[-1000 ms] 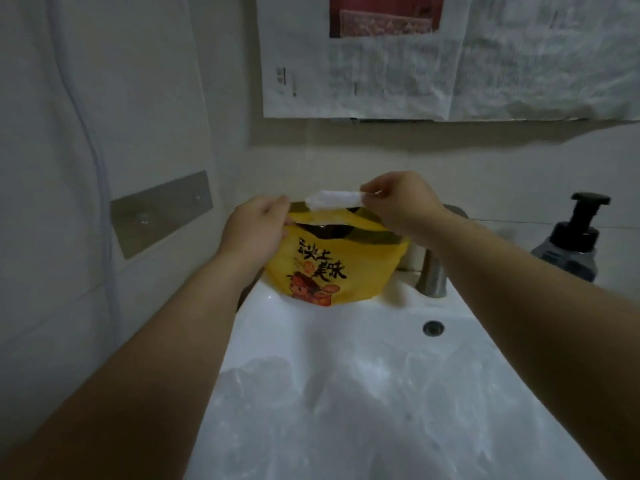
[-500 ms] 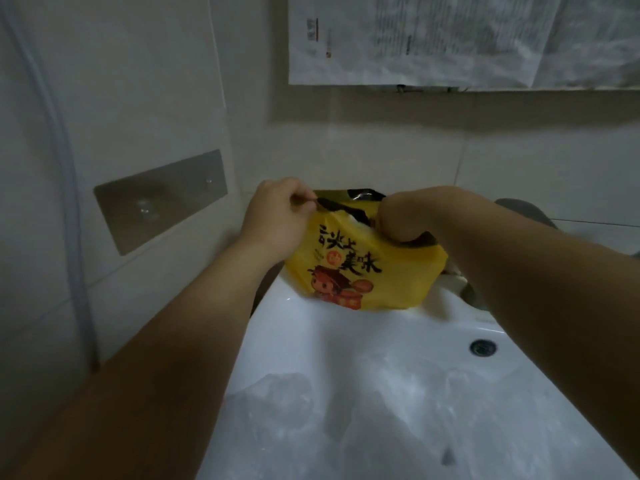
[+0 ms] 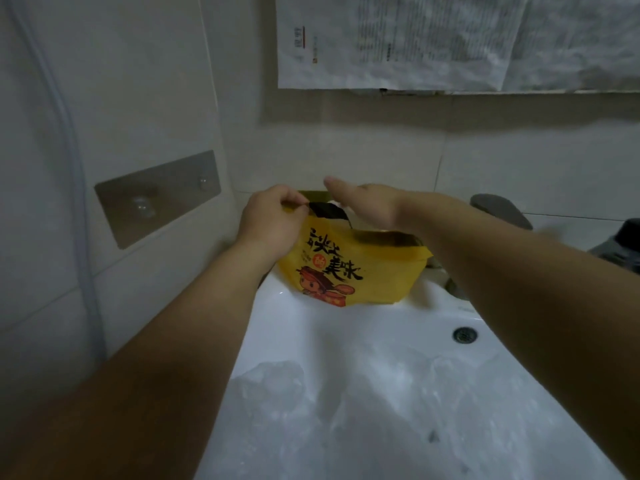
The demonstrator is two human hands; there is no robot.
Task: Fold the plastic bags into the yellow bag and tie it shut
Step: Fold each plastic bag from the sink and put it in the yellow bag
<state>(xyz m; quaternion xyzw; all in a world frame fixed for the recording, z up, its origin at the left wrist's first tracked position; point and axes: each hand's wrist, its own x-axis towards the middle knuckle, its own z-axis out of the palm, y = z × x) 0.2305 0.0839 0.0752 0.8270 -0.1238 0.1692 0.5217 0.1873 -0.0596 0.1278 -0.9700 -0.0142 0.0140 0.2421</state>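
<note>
A yellow bag (image 3: 377,275) with black lettering and a cartoon print stands on the back rim of the white sink (image 3: 381,334). My left hand (image 3: 273,220) pinches the bag's left top edge and holds its mouth up. Over the mouth my right hand (image 3: 367,206) lies flat, palm down, fingers stretched out, holding nothing. A dark piece of plastic (image 3: 327,211) shows at the mouth between the hands. Clear crumpled plastic bags (image 3: 363,410) lie in the sink basin near me.
A metal plate (image 3: 157,195) is fixed to the left wall beside a thin hose (image 3: 74,174). Newspaper sheets (image 3: 450,39) hang on the back wall. A faucet (image 3: 498,209) and a dark pump bottle (image 3: 620,244) stand at the right.
One second ago my right hand held a white folded bag above the yellow bag. It pushed into the mouth, and now lies open and flat over it. The view shifted left.
</note>
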